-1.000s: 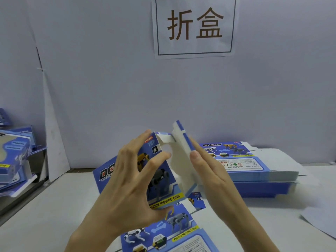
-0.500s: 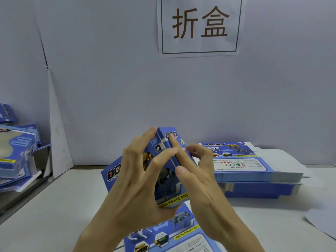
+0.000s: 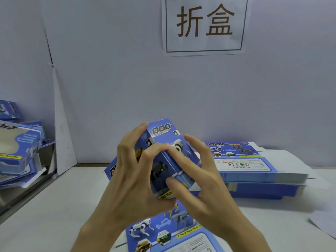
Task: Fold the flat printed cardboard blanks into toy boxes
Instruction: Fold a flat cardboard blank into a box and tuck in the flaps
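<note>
A blue printed toy box [image 3: 163, 135] with "DOG" lettering is held up in front of me, its end flap folded down. My left hand [image 3: 132, 179] grips its left side, fingers curled over the printed face. My right hand [image 3: 200, 180] grips the right side, thumb and forefinger pressing on the closed end panel. A flat blue blank [image 3: 174, 233] lies on the table under my hands. A stack of flat blanks [image 3: 254, 166] sits at the right.
Folded boxes [image 3: 18, 148] are piled at the left edge, beyond the table's side. A grey wall with a paper sign [image 3: 205, 24] stands close behind. A sheet of paper [image 3: 325, 222] lies at the far right.
The white end flap that stood open has been folded shut. The box has turned so its "DOG" end panel faces up, and both hands have closed round it.
</note>
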The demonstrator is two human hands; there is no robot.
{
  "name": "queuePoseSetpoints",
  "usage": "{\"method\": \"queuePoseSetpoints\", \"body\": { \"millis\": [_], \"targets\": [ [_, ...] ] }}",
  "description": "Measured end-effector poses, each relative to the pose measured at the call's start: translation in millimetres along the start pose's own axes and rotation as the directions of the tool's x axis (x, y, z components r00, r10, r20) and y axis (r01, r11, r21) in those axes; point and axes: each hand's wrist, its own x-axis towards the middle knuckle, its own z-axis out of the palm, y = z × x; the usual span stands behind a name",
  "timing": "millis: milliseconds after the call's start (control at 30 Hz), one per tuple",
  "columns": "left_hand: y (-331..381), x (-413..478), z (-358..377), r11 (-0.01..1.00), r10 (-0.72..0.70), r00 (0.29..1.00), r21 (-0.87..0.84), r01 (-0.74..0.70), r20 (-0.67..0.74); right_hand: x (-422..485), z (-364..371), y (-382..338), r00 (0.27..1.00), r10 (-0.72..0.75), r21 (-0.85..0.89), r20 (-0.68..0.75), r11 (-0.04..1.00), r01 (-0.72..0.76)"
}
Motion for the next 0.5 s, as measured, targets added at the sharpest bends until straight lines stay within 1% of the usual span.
{"method": "queuePoseSetpoints", "body": {
  "millis": [67,167,200,233,333,400,467,500],
  "targets": [
    [-3,0,2,0.999,-0.009,1.000,0.052,0.009,0.011,0,-2,-4,1.000,0.017,0.006,0.009,1.000,-0.017],
    [-2,-1,4,0.995,-0.006,1.000,0.099,0.006,0.009,-2,6,-4,0.999,-0.034,-0.109,-0.030,0.994,0.030],
    [-2,0,3,0.996,0.003,1.000,0.087,-0.003,-0.002,-3,6,-4,0.999,-0.030,-0.092,-0.030,0.995,0.027],
    [-2,0,2,0.998,0.015,1.000,0.068,-0.015,-0.007,-2,5,-6,1.000,0.016,-0.051,-0.024,0.999,-0.017],
    [0,1,-1,0.998,0.057,0.998,-0.001,-0.057,-0.027,0,-6,-7,0.982,0.190,0.030,0.015,0.981,-0.191],
    [3,2,-1,0.998,0.052,0.999,-0.042,-0.052,-0.013,1,-11,-6,0.979,0.204,0.038,-0.016,0.978,-0.203],
    [6,2,4,0.997,0.010,1.000,-0.076,-0.008,0.019,2,-9,-7,0.982,0.171,0.051,-0.077,0.985,-0.167],
    [7,1,6,0.997,-0.011,0.999,-0.080,0.015,0.044,2,-6,-6,0.986,0.143,0.027,-0.087,0.990,-0.141]
  ]
}}
